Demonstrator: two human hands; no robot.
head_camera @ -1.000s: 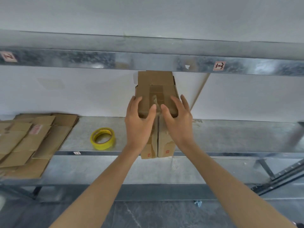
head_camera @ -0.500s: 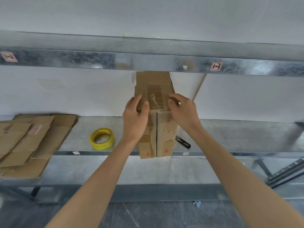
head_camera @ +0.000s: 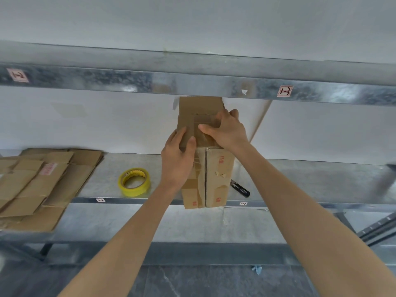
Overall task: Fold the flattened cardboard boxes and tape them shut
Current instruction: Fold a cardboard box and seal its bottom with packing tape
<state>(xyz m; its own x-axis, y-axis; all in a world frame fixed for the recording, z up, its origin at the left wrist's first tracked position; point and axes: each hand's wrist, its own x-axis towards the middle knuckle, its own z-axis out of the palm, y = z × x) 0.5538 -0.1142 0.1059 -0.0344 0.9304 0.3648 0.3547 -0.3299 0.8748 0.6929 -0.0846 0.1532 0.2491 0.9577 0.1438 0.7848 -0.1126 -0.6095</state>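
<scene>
On the lower shelf (head_camera: 332, 181), at its front edge, the box (head_camera: 218, 179) stands on end. Its near face is toward the camera, and two panels meet there at a vertical seam (head_camera: 205, 179) that carries torn scraps of old tape. Both hands work at the upper end of the box. The left hand (head_camera: 176, 161) has its grip closed on the left side of the upper flaps (head_camera: 199, 108), with the fingers wrapped round the edge and the thumb (head_camera: 191, 144) flat on the front. The right hand (head_camera: 228, 131) grips the right side of the same flaps, with the fingers hooked over the far edge and the thumb pressed on the front. Judged from this, the step in hand is folding: the upper flaps are being brought together and held, and no fresh strip closes them yet. The next move calls for one hand to hold the flaps flat while the other reaches for the roll (head_camera: 134, 182), which lies on the shelf just left of the left forearm. The cutter (head_camera: 241, 189) lies on the shelf just right of the box, ready for cutting the strip. Flaps released too early are likely to spring open. The contents of the box cannot be seen, because flaps and hands cover the opening. Flat boxes (head_camera: 32, 185) lie stacked at the left end of the shelf, well apart from the box and not yet folded.
</scene>
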